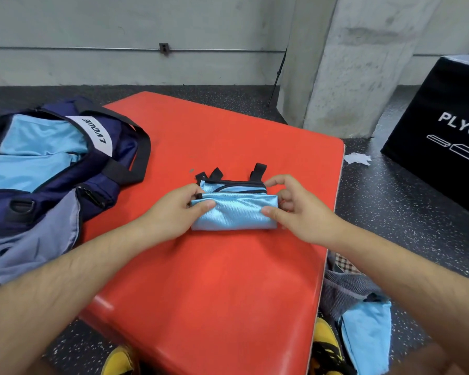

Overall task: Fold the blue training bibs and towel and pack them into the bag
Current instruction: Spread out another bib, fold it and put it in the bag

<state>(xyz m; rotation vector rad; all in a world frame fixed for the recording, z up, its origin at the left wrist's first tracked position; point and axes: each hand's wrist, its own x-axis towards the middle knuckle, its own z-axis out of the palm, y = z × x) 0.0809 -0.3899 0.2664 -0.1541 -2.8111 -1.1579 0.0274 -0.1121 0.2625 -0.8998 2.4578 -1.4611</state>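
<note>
Red desk (228, 280) filled mid-frame; on it lay a folded blue bib (234, 215). The left grip (179, 209) pinched its left end, the right grip (295, 209) its right; the bag (103, 196) sat upper left.

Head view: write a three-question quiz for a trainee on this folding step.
1. True or false: the folded bib lies on the red pad.
2. The navy bag is: A) zipped shut, B) open with blue cloth inside, C) hanging on the wall.
3. Fill in: the left hand and right hand each pinch an end of the ____.
Key: 1 true; 2 B; 3 folded bib.
</note>
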